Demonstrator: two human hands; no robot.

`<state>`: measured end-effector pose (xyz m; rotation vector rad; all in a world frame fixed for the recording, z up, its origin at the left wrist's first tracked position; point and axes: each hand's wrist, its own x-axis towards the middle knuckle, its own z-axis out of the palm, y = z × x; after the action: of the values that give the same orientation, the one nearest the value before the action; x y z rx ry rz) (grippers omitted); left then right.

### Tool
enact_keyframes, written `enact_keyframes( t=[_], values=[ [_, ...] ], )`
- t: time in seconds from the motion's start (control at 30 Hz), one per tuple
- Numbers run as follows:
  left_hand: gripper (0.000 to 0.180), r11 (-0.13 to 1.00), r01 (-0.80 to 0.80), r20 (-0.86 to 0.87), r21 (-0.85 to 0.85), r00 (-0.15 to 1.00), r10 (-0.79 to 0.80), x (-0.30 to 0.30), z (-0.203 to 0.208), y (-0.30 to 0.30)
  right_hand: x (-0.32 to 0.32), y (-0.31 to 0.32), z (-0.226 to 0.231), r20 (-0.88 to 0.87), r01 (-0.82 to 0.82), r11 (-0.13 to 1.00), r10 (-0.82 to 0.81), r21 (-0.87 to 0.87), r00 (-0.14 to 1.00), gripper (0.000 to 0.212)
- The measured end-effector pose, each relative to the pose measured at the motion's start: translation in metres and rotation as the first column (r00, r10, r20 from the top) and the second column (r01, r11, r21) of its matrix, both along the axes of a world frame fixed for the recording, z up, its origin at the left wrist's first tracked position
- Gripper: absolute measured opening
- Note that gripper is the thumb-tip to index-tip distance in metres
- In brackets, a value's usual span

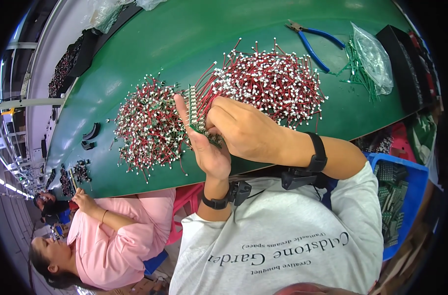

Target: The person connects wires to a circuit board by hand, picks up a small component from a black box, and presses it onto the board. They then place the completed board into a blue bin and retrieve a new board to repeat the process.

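Note:
In my left hand (211,155) I hold a narrow green circuit board strip (193,105) with a row of pale connectors along it. My right hand (248,130) is closed against the strip's lower right side; its fingertips are hidden, so what they pinch cannot be seen. Red wires run off beside the strip, just above my right hand. Beyond that hand spreads a large heap of red wires with white plugs (268,78). Left of the strip lies a second heap (147,125), where red wires and white plugs are mixed with small green boards.
Blue-handled cutting pliers (312,42) lie at the far right, near green wires (357,69) and a clear plastic bag (374,59). Black curved pieces (91,132) sit left. A blue bin (415,196) of green boards stands at my right. A co-worker in pink (115,241) sits at left.

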<state>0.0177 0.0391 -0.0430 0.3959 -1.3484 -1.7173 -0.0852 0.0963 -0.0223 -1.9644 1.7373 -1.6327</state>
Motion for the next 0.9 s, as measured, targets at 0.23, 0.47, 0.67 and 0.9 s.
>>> enact_keyframes(
  t=[0.23,0.47,0.67,0.9],
  values=[
    [0.076,0.991,-0.137,-0.083,0.007,0.987,0.137,-0.001,0.004,-0.010,-0.030,-0.002,0.020,-0.015,0.067,0.989,-0.070,-0.134,0.997,0.019],
    [0.066,0.980,-0.196,-0.147,0.041,0.969,0.200,0.022,0.000,-0.034,-0.081,0.020,0.020,-0.310,0.280,0.905,-0.179,0.319,0.934,0.020],
    [0.064,0.986,-0.163,-0.211,0.041,0.963,0.169,0.022,-0.001,-0.033,-0.084,0.008,0.003,-0.330,0.165,0.959,-0.082,0.229,0.940,0.011],
    [0.064,0.983,-0.178,-0.185,0.033,0.966,0.181,0.023,0.003,-0.034,-0.095,0.005,0.016,0.024,-0.006,0.981,0.001,0.196,1.000,0.013]
  ],
)
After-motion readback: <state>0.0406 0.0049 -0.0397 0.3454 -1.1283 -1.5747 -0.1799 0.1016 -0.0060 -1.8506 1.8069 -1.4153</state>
